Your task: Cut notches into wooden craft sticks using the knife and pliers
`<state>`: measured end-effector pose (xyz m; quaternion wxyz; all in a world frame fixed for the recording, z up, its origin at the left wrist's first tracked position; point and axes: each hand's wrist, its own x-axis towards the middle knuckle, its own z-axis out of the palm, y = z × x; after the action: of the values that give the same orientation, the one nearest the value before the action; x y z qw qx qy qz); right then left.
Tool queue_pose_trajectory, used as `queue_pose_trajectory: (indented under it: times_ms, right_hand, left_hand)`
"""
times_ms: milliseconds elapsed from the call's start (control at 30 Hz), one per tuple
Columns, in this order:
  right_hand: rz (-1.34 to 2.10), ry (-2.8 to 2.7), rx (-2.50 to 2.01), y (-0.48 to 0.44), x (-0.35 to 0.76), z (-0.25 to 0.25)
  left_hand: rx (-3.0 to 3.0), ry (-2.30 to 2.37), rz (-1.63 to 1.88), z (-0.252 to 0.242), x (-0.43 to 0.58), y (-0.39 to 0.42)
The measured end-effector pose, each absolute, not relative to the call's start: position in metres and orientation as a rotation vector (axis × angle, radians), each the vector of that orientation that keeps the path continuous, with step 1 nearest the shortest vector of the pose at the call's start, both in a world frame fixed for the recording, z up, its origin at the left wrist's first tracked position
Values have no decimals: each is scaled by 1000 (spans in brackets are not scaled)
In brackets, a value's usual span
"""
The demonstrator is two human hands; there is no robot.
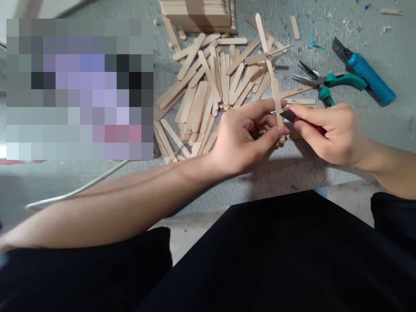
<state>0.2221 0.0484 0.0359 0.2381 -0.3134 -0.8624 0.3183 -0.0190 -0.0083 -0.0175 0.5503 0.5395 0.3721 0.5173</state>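
Craft-stick assembly [275, 91] points lengthwise away, left hand [243, 136] pinching its near end, right hand [329, 130] gripping a dark blade [288, 115] at its right edge!

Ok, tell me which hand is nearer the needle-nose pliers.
Right. In frame, the right hand is just below the needle-nose pliers; the left hand is farther off, lower left.

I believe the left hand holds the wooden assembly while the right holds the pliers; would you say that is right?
Not quite: in the head view, the right hand holds a dark blade; the pliers lie on the table. The left hand does hold the wooden assembly.
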Motion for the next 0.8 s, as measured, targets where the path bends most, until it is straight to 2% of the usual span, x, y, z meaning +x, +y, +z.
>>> queue_pose_trajectory:
  times_ms: [333,500,800]
  right_hand:
    - [1157,-2253,-947,38,217,34]
    - [1057,-2132,-1049,37,220,35]
    - [835,-2351,-928,45,224,30]
  left_hand:
    - [1316,968,1246,-18,-13,-11]
    - [1260,964,1252,-16,-14,-9]
    - [1272,1006,1193,-14,-16,-9]
